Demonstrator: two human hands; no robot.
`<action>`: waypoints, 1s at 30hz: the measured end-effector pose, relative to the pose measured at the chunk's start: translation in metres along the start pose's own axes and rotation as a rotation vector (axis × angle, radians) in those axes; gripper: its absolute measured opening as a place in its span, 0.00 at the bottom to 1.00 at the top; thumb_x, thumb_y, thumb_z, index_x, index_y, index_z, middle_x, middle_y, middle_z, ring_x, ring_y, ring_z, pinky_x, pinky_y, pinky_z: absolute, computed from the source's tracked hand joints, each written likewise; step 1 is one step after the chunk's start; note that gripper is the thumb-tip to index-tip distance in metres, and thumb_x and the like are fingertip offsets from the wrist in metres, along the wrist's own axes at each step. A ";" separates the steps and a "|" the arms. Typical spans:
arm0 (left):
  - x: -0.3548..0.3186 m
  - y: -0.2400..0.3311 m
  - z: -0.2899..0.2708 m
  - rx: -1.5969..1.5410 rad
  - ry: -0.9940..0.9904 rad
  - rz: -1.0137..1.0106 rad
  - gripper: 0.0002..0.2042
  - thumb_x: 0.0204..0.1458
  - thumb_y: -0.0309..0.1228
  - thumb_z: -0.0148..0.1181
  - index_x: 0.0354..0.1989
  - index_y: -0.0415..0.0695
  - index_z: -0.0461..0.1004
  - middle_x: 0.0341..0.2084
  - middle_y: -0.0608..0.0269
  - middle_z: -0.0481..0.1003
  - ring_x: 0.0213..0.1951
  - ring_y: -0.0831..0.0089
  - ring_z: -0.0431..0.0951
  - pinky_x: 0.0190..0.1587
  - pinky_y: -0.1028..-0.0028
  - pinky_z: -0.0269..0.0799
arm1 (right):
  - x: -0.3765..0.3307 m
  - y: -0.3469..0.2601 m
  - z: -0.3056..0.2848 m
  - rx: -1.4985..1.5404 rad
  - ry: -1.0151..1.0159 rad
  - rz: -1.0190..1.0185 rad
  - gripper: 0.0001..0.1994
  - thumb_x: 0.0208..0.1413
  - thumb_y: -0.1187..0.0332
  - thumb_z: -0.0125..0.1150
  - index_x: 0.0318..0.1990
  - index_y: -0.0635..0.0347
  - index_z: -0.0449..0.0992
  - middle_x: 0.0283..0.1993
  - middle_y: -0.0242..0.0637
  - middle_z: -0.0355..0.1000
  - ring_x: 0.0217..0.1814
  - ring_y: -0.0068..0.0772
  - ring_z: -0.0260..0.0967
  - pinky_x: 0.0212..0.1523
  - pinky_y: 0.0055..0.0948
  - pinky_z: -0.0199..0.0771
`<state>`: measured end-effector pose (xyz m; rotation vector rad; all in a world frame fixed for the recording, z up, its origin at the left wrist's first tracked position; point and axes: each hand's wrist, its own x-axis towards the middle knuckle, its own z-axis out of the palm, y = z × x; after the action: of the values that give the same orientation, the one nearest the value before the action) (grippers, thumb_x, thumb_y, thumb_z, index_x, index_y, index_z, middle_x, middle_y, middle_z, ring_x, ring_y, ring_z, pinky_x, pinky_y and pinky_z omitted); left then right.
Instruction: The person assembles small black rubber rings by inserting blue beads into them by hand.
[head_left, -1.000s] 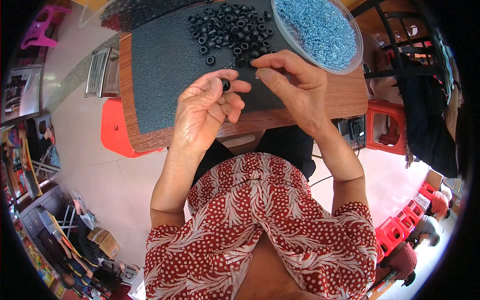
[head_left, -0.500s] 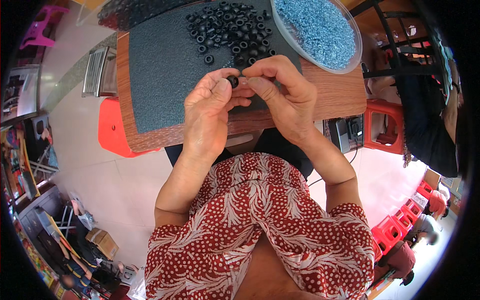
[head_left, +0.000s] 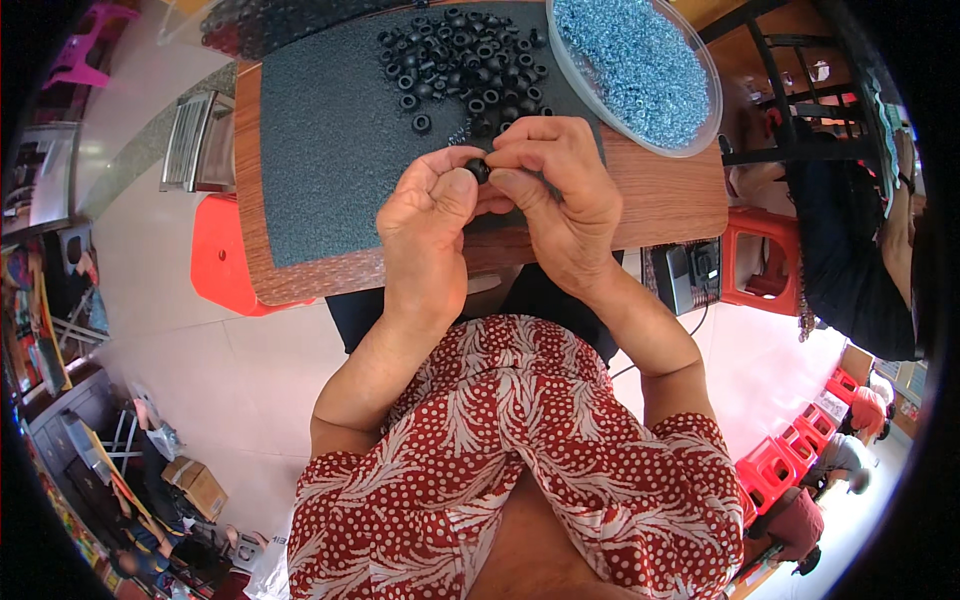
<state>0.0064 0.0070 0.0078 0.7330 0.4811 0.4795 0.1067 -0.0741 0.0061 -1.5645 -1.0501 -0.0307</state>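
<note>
Over the near part of a dark grey mat (head_left: 320,170), my left hand (head_left: 428,215) pinches a small round black plastic piece (head_left: 479,171) between thumb and fingers. My right hand (head_left: 560,185) is closed against the piece's right side, thumb and forefinger pressed together. Whatever sits between those right fingertips is hidden. Just beyond my hands lies a heap of similar black pieces (head_left: 465,65), many with a ring-shaped opening. A few tiny clear bits (head_left: 459,134) rest on the mat close to my left fingertips.
A round clear tub (head_left: 716,105) full of small translucent blue pieces stands at the table's (head_left: 660,200) far right. At the far left is a clear container (head_left: 240,35) of dark pieces. Red stools (head_left: 222,255) flank the table. Several people sit farther off at lower right.
My right fingertips have come in from the right and now touch the black piece. My left hand has shifted slightly right with it, and the view has moved a little.
</note>
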 end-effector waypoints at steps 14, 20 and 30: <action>-0.004 -0.008 -0.002 -0.137 0.066 -0.034 0.12 0.57 0.27 0.50 0.46 0.33 0.64 0.35 0.59 0.73 0.36 0.76 0.74 0.43 0.77 0.71 | -0.015 -0.007 0.007 -0.292 -0.079 -0.199 0.14 0.42 0.82 0.59 0.40 0.66 0.74 0.45 0.44 0.69 0.44 0.41 0.63 0.42 0.31 0.67; -0.007 -0.004 -0.010 -0.049 0.041 -0.055 0.11 0.56 0.26 0.51 0.45 0.34 0.67 0.33 0.60 0.75 0.33 0.76 0.75 0.40 0.78 0.71 | -0.010 -0.006 0.004 -0.258 -0.166 -0.159 0.15 0.42 0.80 0.58 0.42 0.66 0.73 0.46 0.43 0.69 0.44 0.41 0.63 0.43 0.33 0.65; 0.001 -0.003 -0.019 -0.164 0.004 -0.056 0.10 0.55 0.25 0.53 0.43 0.34 0.69 0.32 0.59 0.74 0.32 0.75 0.74 0.37 0.76 0.71 | -0.008 -0.004 0.006 -0.361 -0.118 -0.271 0.19 0.31 0.77 0.58 0.39 0.64 0.74 0.44 0.42 0.68 0.41 0.42 0.63 0.39 0.34 0.63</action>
<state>-0.0027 0.0158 -0.0068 0.5593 0.4591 0.4619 0.0962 -0.0744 0.0024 -1.7484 -1.4036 -0.3334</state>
